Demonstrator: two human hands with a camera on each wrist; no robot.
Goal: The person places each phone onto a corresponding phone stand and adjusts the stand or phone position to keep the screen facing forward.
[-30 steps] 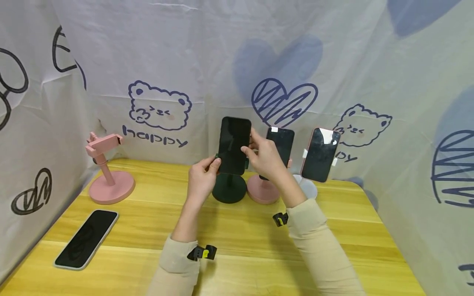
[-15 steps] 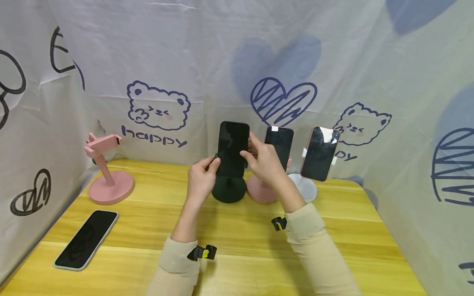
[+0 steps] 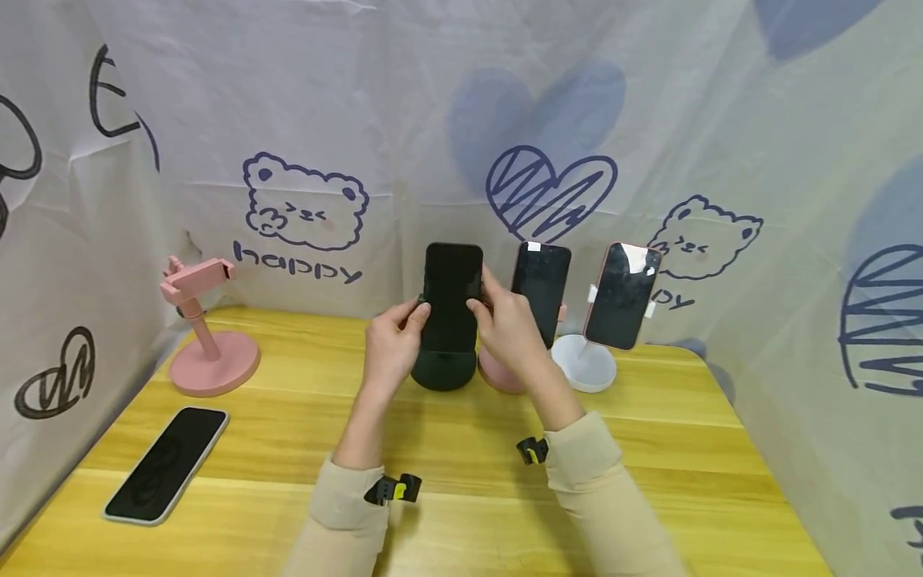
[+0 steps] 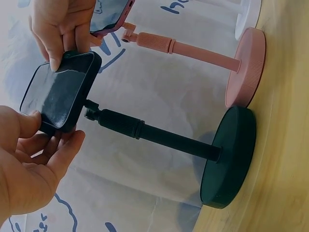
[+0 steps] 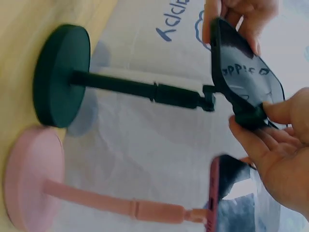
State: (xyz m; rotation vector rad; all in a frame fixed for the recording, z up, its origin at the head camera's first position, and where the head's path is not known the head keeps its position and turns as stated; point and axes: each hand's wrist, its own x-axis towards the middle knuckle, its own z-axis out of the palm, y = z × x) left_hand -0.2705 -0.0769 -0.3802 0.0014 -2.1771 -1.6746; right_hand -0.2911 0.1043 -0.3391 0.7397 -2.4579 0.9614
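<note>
A black smartphone (image 3: 453, 296) sits upright in the clamp of a dark green phone stand (image 3: 443, 374) at the table's back middle. My left hand (image 3: 390, 346) pinches the phone's left edge by the clamp, thumb in front and fingers behind. On the opposite edge my right hand (image 3: 510, 324) pinches the phone and the green clamp arm (image 4: 70, 54), its thumb on the front. In the right wrist view that thumb lies on the green clamp jaw at the phone's edge. The stand's pole (image 5: 120, 87) and round base show in both wrist views; the phone's back is hidden.
Right of the green stand, a pink stand (image 3: 497, 373) and a white stand (image 3: 586, 365) each hold a phone. An unloaded pink stand (image 3: 212, 361) is at the far left. Before it, a light-edged phone (image 3: 167, 465) lies on the wooden table (image 3: 469, 489). Printed cloth hangs behind.
The phone has come lower and stands straighter, its bottom edge covering more of the green base. My right hand has shifted slightly down and left with it; my left hand has hardly moved.
</note>
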